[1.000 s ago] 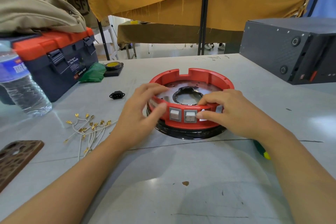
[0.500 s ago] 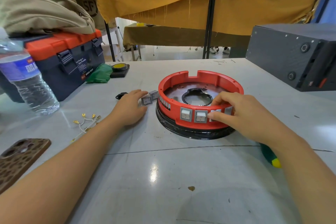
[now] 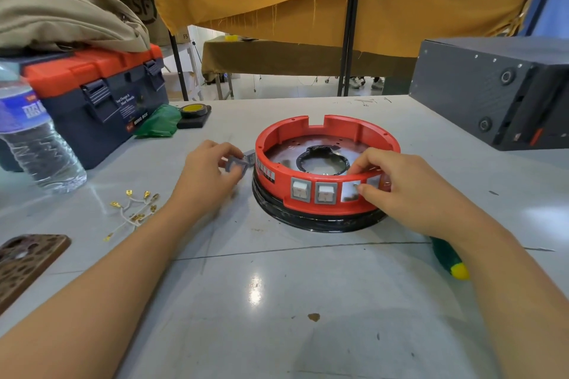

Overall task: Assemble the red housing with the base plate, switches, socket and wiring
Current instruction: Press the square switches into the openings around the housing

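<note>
The round red plastic housing (image 3: 328, 163) sits on a black circular base (image 3: 317, 221) near the middle of the pale grey desk (image 3: 277, 301), with a dark metal base plate (image 3: 286, 154) with a central opening lying inside the ring. Two grey rocker switches (image 3: 311, 191) are seated side by side in the housing's front wall; just right of them is an open rectangular slot (image 3: 349, 191).

The right hand (image 3: 409, 191) grips the housing's front rim beside that slot, fingers curled over the top edge and thumb against the outer wall. The left hand (image 3: 209, 172), just left of the housing, pinches a loose grey switch (image 3: 234, 163) between thumb and fingertips; a second loose grey switch (image 3: 251, 157) lies between that hand and the housing wall.

Further left of the housing, a bundle of white wires with brass terminals (image 3: 132, 212) lies on the desk. Beyond them stand a clear plastic water bottle (image 3: 34, 138) and a navy toolbox with an orange lid (image 3: 95, 95). A green-handled tool with a yellow end (image 3: 449, 258) lies to the housing's near right, partly under the right forearm. A dark grey box (image 3: 492, 89) stands to the far right of the housing.
</note>
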Motion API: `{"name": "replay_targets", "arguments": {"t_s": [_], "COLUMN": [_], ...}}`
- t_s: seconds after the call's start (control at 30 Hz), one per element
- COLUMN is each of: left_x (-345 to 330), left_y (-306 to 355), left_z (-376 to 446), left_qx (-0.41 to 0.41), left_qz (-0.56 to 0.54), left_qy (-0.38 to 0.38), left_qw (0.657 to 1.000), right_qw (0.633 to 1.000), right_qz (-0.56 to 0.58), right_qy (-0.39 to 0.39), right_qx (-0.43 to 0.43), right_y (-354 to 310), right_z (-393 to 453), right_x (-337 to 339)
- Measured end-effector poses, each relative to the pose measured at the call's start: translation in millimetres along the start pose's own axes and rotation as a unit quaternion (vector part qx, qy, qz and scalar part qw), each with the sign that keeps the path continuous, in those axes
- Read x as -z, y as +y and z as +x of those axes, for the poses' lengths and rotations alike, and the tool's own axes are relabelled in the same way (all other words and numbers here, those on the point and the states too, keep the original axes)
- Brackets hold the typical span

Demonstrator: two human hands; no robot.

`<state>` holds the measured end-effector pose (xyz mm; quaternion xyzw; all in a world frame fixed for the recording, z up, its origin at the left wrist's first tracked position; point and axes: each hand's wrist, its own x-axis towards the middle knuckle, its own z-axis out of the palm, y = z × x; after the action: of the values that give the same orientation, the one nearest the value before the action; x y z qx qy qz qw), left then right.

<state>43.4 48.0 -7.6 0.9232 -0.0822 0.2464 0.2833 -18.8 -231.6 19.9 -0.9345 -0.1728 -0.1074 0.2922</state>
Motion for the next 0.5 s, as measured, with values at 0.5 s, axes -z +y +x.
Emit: {"name": "replay_targets", "arguments": {"t_s": [0.5], "left_x": [26], "left_y": [84], "left_z": [-39], "left_qx": [-0.136], "left_qz": [-0.261], "left_qy": [-0.076], "left_qw": [0.953], "right_qw": [0.999], "right_qz": [-0.025], "right_qy": [0.012], "right_qx": [0.02], "right_y": [-11], "right_z": [-1], "right_x": [-2]}}
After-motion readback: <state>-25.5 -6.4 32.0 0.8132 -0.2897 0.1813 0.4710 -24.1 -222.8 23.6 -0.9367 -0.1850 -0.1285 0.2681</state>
